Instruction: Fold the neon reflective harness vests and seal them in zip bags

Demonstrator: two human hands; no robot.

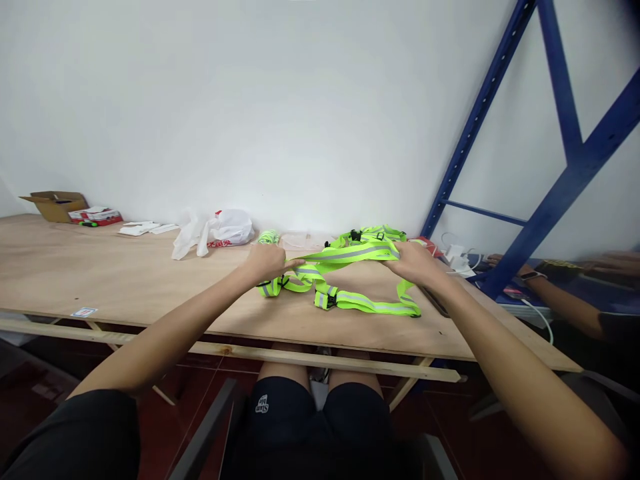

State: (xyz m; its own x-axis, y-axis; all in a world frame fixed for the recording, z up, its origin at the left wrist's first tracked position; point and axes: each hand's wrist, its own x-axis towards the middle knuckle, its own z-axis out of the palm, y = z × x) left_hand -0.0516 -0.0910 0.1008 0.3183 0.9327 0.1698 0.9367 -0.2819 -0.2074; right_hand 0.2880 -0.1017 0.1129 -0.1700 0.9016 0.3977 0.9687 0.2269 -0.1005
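Observation:
A neon-yellow reflective strap harness (pixel 350 255) with a grey stripe is stretched between my two hands above the table. My left hand (pixel 269 262) is closed around its left end, thumb pointing right. At the other end, my right hand (pixel 413 261) grips the strap with bent fingers. Loose straps hang down from it, and a lower band (pixel 373 304) with a black buckle (pixel 327 300) rests on the wood. Behind lies a pile of similar reflective straps (pixel 373 233) with black clips. A small rolled bundle (pixel 269 237) sits just beyond my left hand.
The wooden table (pixel 125 273) runs along a white wall. White plastic bags (pixel 230 228), white papers (pixel 145 228) and an open cardboard box (pixel 57 205) stand left. A blue metal rack (pixel 540 220) rises at right, with another person's arm (pixel 565 297) beyond. A dark flat object (pixel 434 301) lies near my right forearm.

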